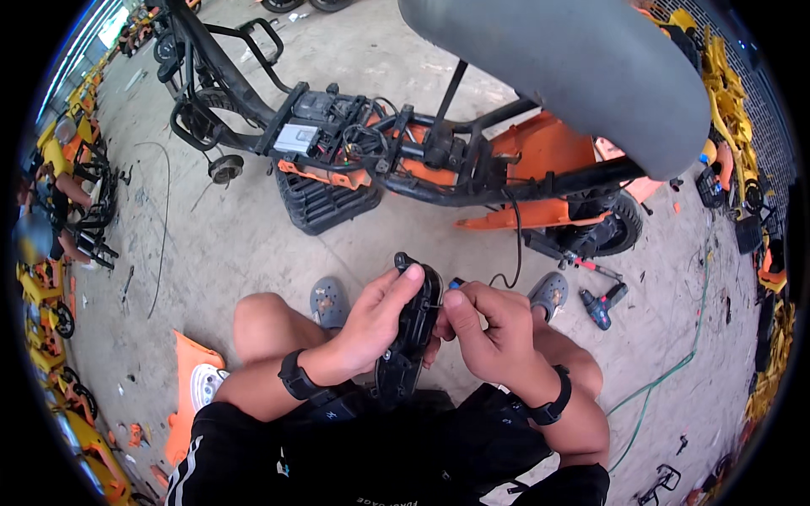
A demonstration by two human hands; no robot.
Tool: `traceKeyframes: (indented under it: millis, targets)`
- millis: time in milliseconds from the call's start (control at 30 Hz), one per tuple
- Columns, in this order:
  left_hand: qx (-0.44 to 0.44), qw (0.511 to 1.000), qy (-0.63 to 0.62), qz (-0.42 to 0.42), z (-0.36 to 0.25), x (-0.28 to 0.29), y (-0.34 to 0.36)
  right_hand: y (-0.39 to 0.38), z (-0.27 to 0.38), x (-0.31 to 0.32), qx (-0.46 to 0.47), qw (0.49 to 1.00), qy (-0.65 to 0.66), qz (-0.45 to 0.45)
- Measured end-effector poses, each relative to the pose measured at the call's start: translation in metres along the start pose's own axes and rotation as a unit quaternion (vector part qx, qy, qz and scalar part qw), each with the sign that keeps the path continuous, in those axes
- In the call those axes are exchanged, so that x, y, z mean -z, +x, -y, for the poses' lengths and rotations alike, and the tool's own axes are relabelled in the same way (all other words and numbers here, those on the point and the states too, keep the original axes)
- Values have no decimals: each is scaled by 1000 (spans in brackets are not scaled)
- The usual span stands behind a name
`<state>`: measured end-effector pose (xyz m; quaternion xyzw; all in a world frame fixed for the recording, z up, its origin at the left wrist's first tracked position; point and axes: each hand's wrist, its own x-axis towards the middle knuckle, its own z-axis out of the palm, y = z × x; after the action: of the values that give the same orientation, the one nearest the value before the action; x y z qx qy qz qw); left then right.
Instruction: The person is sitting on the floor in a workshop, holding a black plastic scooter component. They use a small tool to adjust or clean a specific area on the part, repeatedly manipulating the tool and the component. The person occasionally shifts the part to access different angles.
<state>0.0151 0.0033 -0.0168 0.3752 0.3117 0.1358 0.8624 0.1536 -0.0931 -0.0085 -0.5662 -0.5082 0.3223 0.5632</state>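
Observation:
Between my knees, my left hand (371,316) is closed around a long black plastic housing (415,325), thumb on its upper end. The housing is held lengthwise, its lower end near my lap. Just to its right, my right hand (494,329) is closed, thumb against the bent forefinger. At its fingertips shows a small blue-ended piece (456,284), mostly hidden; its kind cannot be made out. A black cable (518,244) hangs from the scooter frame and curves down close to this hand.
Ahead stands a stripped scooter frame (439,190) with orange panels and a large dark grey seat (574,67). A cordless drill (602,305) and red-handled tool (597,268) lie to the right. A green hose (666,375) crosses the floor. An orange panel (187,396) lies left; another person sits far left.

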Motion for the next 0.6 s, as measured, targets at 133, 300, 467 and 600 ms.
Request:
traceKeyframes:
  millis: [133, 300, 467, 600]
  targets:
    - [1, 998, 27, -52, -1, -5, -1, 4, 4, -1, 25, 998, -58, -23]
    - [22, 998, 30, -45, 1, -2, 4, 8, -4, 2, 61, 995, -76, -33]
    - [39, 998, 24, -49, 1, -5, 3, 7, -14, 2, 104, 988, -102, -46]
    - [41, 998, 18, -46, 6, 2, 1, 10, -18, -1, 144, 975, -161, -47]
